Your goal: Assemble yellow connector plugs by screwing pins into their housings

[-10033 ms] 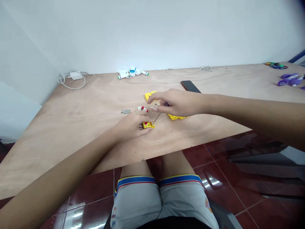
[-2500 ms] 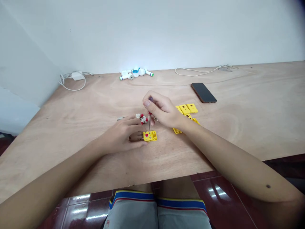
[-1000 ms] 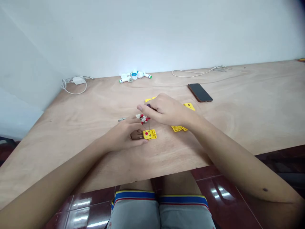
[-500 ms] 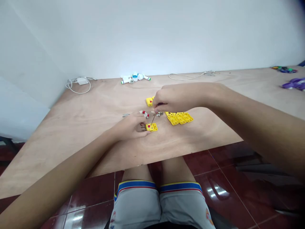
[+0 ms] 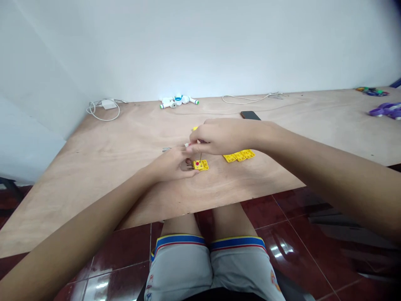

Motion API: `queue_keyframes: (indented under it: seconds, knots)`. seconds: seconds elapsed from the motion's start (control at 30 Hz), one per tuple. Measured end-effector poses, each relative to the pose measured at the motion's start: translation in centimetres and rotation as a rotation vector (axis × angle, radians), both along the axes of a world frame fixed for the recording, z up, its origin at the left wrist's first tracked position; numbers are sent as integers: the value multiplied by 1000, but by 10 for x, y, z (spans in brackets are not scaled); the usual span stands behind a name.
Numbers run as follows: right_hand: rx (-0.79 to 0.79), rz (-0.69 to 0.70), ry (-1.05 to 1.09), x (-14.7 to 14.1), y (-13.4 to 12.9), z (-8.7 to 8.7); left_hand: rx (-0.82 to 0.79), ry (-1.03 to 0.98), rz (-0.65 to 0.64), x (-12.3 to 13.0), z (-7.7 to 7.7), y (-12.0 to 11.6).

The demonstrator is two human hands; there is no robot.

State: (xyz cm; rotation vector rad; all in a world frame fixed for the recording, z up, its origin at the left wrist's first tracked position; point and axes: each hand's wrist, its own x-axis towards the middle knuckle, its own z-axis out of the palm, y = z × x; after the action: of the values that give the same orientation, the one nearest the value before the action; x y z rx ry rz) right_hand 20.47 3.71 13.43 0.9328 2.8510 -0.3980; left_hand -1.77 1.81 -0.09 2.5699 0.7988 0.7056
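Observation:
My left hand [image 5: 173,164] lies at the table's front half, its thumb and fingers closed around the pin end of a small yellow plug housing [image 5: 204,165]. The housing has a red round part and metal pins pointing left into my palm. Above it, my right hand [image 5: 209,137] is closed on a screwdriver [image 5: 201,156]. Only the thin metal shaft shows, standing nearly upright with its lower end at the yellow piece; the handle is hidden by my fingers. Right of my hands lie several open yellow housing halves [image 5: 240,156], partly covered by my right wrist.
A dark phone [image 5: 250,115] lies behind my right wrist. White tubular pieces [image 5: 178,100], a charger with cable [image 5: 108,104] and a white cord [image 5: 244,100] lie along the wall. Purple items [image 5: 388,110] are at far right. Metal pieces [image 5: 166,149] lie beyond my left hand.
My right hand has moved left and nearer, and the screwdriver shaft is more upright. The phone has come into sight behind my wrist. My left hand still grips the yellow plug housing.

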Motion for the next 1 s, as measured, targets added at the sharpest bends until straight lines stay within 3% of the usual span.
queue_keyframes:
  seconds: [0.1, 0.23, 0.37, 0.53, 0.67, 1.0]
  knots:
    - [37, -27, 57, 0, 4, -1, 12, 40, 16, 0, 0, 1]
    - [-59, 37, 55, 1, 5, 2, 31, 49, 22, 0, -1, 2]
    - [55, -57, -47, 1, 7, 6, 7, 31, 17, -1, -2, 1]
    - [-34, 70, 77, 6, 12, 3, -4, 41, 19, -2, -4, 2]
    - [56, 21, 7, 7, 12, -1, 4, 26, 21, -2, -6, 3]
    - [-28, 29, 78, 7, 13, -4, -37, 54, 52, -2, -3, 1]
